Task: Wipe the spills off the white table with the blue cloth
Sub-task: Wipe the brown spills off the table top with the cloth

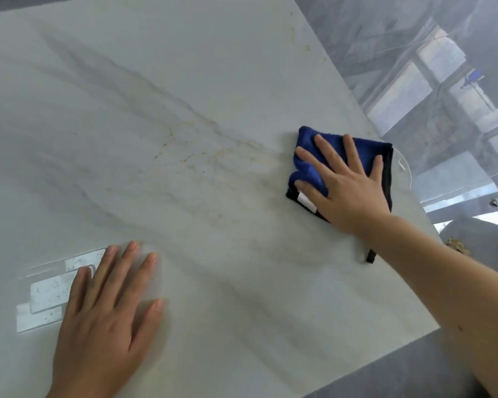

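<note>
A folded blue cloth (308, 145) with a black edge and a white tag lies on the white marbled table (184, 81), near its right edge. My right hand (342, 182) presses flat on the cloth with fingers spread and straight. Yellowish spill specks (190, 150) are scattered over the table's middle, left of the cloth, and more specks (293, 33) dot the far right edge. My left hand (107, 305) rests flat on the table at the near left, fingers spread, holding nothing.
The table's right edge (385, 145) runs diagonally just past the cloth, and its near corner (437, 328) drops to a glossy grey floor (414, 67). A bright window reflection (49, 294) lies on the table beside my left hand.
</note>
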`<action>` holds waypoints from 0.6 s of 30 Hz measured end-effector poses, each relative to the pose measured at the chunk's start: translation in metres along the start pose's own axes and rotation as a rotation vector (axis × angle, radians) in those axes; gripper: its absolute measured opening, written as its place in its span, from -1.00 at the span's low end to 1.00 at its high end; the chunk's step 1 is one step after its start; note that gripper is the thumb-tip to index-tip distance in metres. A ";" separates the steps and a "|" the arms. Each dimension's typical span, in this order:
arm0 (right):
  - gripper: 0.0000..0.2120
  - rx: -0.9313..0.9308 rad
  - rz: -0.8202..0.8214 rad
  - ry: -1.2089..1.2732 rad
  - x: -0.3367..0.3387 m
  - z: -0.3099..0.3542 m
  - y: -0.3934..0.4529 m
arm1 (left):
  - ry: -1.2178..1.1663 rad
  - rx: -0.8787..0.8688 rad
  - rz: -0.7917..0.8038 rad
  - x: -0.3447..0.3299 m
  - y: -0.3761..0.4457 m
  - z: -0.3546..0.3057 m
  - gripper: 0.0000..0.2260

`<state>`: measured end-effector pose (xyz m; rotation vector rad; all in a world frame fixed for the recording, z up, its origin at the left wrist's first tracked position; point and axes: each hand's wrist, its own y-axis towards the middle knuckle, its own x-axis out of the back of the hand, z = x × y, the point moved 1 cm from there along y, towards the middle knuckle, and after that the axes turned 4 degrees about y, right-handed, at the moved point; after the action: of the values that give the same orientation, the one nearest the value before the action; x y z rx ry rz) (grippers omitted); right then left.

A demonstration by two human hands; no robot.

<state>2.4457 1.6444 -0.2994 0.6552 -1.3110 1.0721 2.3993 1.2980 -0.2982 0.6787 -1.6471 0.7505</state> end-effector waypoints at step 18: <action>-0.44 -0.027 0.070 -0.064 -0.005 -0.016 -0.083 | 0.019 -0.009 -0.002 -0.002 0.000 0.002 -0.44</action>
<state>2.5277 1.6238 -0.2923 0.6319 -1.4095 1.0958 2.3982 1.2970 -0.3003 0.6645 -1.6314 0.7457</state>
